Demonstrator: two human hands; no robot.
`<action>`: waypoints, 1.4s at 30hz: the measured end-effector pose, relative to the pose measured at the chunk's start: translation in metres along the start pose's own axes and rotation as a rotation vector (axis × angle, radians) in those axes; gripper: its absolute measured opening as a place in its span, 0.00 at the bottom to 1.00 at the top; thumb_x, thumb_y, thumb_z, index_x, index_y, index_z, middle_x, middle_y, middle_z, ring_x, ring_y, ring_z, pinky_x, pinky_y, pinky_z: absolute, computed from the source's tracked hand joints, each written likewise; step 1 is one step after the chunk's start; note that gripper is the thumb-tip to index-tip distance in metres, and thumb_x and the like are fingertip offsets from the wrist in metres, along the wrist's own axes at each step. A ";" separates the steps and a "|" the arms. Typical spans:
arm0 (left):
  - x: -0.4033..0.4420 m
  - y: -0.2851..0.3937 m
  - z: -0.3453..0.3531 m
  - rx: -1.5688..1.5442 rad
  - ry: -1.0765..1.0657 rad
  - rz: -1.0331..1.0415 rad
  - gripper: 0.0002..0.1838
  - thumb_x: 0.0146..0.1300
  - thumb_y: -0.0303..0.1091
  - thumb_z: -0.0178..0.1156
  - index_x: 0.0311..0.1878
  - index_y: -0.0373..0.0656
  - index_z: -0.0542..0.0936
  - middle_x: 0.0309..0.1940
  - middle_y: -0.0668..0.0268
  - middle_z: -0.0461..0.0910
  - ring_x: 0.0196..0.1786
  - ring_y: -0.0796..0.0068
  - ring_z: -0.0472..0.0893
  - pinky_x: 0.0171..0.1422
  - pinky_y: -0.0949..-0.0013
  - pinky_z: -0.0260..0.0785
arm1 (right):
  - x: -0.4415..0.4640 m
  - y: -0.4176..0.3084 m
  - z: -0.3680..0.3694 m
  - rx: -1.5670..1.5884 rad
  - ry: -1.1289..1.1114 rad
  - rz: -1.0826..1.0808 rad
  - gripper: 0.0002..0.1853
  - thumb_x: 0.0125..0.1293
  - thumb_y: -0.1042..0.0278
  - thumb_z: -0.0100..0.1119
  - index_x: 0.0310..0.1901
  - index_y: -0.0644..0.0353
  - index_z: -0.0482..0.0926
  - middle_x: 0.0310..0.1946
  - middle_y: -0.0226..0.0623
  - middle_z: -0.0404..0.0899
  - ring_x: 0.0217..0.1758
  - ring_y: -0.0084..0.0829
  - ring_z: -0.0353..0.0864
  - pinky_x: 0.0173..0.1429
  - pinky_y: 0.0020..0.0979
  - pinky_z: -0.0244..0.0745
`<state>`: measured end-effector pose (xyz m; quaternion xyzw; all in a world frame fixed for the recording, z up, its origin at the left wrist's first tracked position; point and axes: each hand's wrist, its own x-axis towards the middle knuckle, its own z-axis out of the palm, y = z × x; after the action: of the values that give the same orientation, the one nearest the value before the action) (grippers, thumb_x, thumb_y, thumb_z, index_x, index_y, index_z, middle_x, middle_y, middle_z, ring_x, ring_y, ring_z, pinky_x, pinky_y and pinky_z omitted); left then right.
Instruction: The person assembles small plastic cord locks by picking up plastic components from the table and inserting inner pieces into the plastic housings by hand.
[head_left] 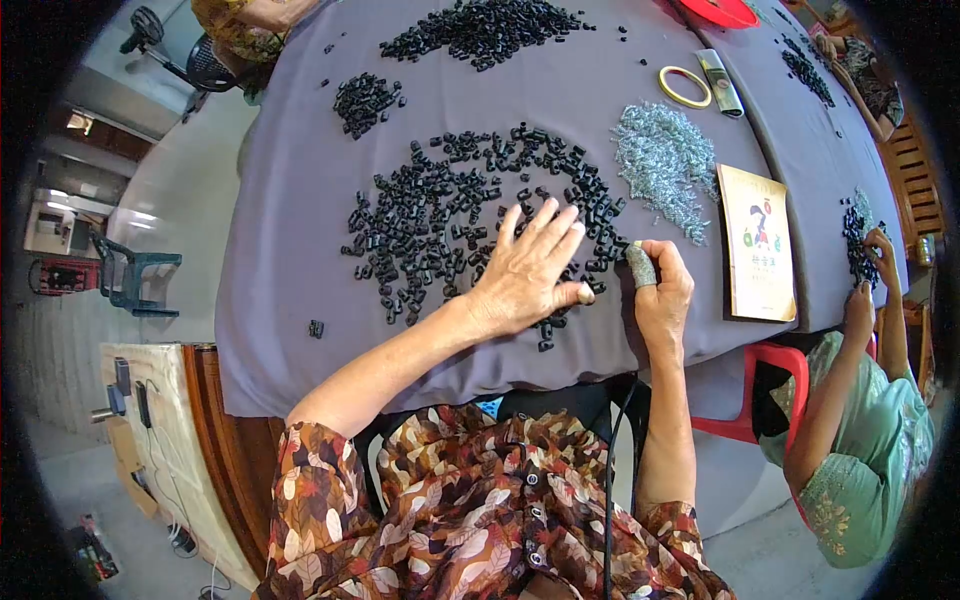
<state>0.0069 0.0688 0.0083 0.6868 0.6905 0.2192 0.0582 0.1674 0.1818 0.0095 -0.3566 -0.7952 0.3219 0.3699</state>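
Observation:
My left hand lies palm down with its fingers spread over the lower right of a wide scatter of small black pieces on the grey cloth. To its right, my right hand is closed, its thumb and index finger pressed together near the edge of the black pieces. A grey wrap covers one of its fingertips. Whatever sits in that pinch is too small to make out. Just beyond my right hand is a pile of small clear pieces.
A booklet lies to the right, with a tape roll and a packet farther back. More black pieces form a large heap and a small one. A co-worker in green sits at the right by a red chair.

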 end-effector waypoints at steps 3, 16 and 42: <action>-0.004 0.002 0.001 0.040 -0.029 0.013 0.42 0.57 0.63 0.48 0.65 0.38 0.60 0.68 0.55 0.53 0.72 0.56 0.48 0.70 0.42 0.33 | -0.001 0.000 0.000 -0.025 -0.002 -0.018 0.03 0.56 0.79 0.56 0.33 0.65 0.74 0.26 0.41 0.74 0.28 0.36 0.75 0.34 0.32 0.69; 0.050 -0.003 0.010 0.050 0.042 -0.022 0.38 0.57 0.56 0.54 0.62 0.35 0.62 0.67 0.54 0.53 0.71 0.56 0.50 0.70 0.41 0.38 | 0.000 -0.004 -0.001 0.004 -0.001 -0.016 0.03 0.56 0.77 0.57 0.32 0.65 0.73 0.26 0.41 0.74 0.28 0.37 0.74 0.34 0.32 0.68; -0.022 -0.004 -0.006 0.103 0.233 0.004 0.23 0.53 0.37 0.61 0.52 0.40 0.71 0.56 0.55 0.66 0.63 0.56 0.62 0.65 0.49 0.50 | 0.000 0.000 0.000 -0.039 0.002 -0.032 0.04 0.58 0.75 0.57 0.33 0.65 0.73 0.26 0.42 0.74 0.29 0.37 0.74 0.36 0.32 0.69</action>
<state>0.0019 0.0465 0.0073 0.6602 0.7015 0.2620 -0.0582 0.1673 0.1813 0.0092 -0.3513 -0.8066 0.3003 0.3686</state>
